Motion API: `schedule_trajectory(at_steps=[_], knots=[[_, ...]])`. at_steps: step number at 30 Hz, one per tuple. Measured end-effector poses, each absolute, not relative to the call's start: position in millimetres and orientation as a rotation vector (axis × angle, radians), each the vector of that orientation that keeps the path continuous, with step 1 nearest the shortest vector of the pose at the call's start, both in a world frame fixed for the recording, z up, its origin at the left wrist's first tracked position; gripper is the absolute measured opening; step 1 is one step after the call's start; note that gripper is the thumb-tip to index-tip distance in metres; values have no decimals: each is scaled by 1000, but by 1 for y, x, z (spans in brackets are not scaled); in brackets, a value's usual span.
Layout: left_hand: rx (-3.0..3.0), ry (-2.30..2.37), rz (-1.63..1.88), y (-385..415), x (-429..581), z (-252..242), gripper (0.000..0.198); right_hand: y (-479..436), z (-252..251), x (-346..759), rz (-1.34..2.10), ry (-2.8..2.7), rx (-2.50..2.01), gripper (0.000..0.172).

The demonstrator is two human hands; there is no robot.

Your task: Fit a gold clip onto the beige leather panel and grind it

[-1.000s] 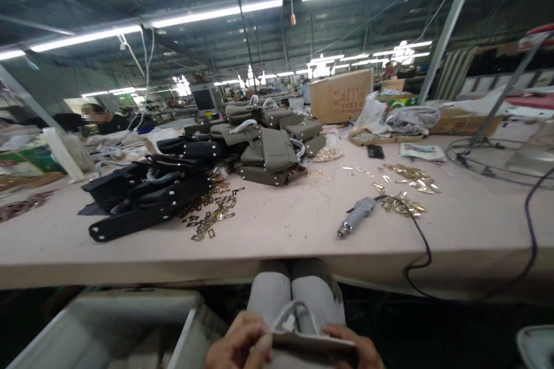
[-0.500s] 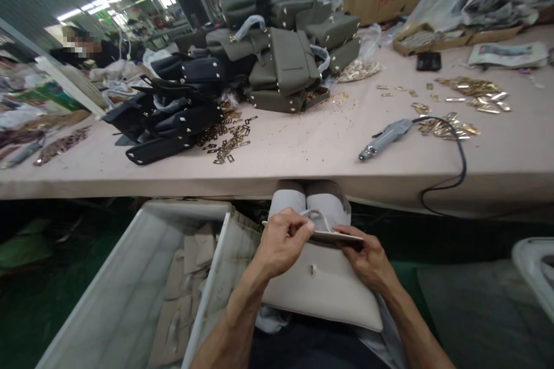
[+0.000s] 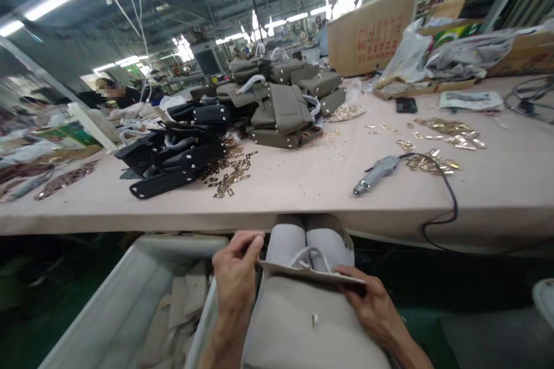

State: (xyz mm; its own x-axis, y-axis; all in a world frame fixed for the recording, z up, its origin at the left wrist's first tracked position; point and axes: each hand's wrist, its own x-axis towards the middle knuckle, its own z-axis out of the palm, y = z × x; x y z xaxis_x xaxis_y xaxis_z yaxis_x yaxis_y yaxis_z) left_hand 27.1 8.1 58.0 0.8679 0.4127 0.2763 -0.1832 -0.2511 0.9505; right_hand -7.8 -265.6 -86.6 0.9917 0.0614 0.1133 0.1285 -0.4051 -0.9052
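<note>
A beige handbag (image 3: 298,320) lies low in front of me, with a small metal fitting (image 3: 315,321) on its front. Its flap (image 3: 298,272) is raised, edge towards me, and a pale wrapped handle (image 3: 312,253) loops up behind it. My right hand (image 3: 367,300) grips the flap's right end, thumb below and fingers on top. My left hand (image 3: 237,274) is just beyond the flap's left corner, thumb and forefinger pinched together. Whether anything small sits in that pinch cannot be seen.
A white bin (image 3: 116,294) with beige pieces stands at lower left. On the table (image 3: 294,184) lie black bags (image 3: 182,155), olive bags (image 3: 285,106), gold metal pieces (image 3: 450,127) and a corded electric screwdriver (image 3: 376,173). A person (image 3: 123,95) is in the left background.
My left hand has moved left from the flap's middle to beyond its left corner. The right hand keeps its grip. The view has tilted upwards.
</note>
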Motion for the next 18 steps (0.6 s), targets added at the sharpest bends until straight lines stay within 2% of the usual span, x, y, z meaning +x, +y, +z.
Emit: schedule_trajectory(at_steps=[3, 5, 11, 15, 18], knots=[[1899, 325, 681, 24, 27, 61, 30, -265, -84, -7, -39, -142, -1923, 37], [1891, 407, 624, 22, 22, 62, 40, -266, -87, -6, 9, -156, -1891, 36], [1518, 403, -136, -29, 9, 57, 57, -262, -84, -11, -14, -111, -1917, 33], [1384, 462, -218, -51, 8, 32, 53, -268, -70, -9, -58, -109, -1955, 32], [1334, 477, -249, -58, 11, 5, 56, -287, -52, 1, 47, -115, -2002, 32]])
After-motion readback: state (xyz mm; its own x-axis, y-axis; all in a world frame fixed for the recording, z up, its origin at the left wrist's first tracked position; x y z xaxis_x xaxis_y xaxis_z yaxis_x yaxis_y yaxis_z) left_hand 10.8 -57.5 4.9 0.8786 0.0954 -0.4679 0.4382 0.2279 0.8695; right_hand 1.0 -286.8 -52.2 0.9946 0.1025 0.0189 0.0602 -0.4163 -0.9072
